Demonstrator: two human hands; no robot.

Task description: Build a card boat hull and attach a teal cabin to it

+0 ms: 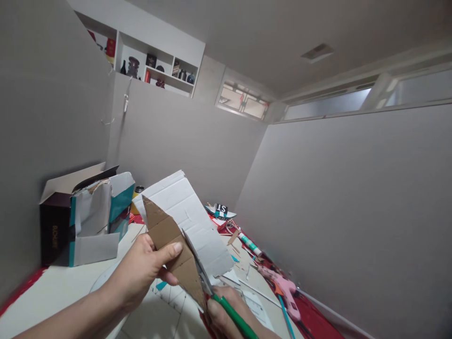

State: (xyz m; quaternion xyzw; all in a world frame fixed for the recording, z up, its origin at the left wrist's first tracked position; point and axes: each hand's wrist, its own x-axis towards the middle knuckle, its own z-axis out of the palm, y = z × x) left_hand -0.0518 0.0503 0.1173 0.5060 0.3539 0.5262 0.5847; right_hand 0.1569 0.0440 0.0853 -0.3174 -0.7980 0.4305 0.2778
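My left hand (pixel 151 263) is closed on a piece of brown cardboard (pixel 169 235), its thumb pressed on the near face. A larger creased white cardboard sheet (pixel 190 216) stands out behind it; I cannot tell whether the two are joined. My right hand (pixel 228 308) grips scissors (pixel 235 315) by their green handles, low at the front. The blades lie along the right edge of the brown piece, against the white sheet. How far they are apart does not show clearly.
Cut-open boxes (pixel 95 221) stand at the left. A pink glue gun (pixel 282 287), a green-and-white tube (pixel 250 244) and scraps lie along the table's right side. A drawn paper sheet (pixel 169 306) is under my hands. Grey partition walls (pixel 335 197) rise close behind and right.
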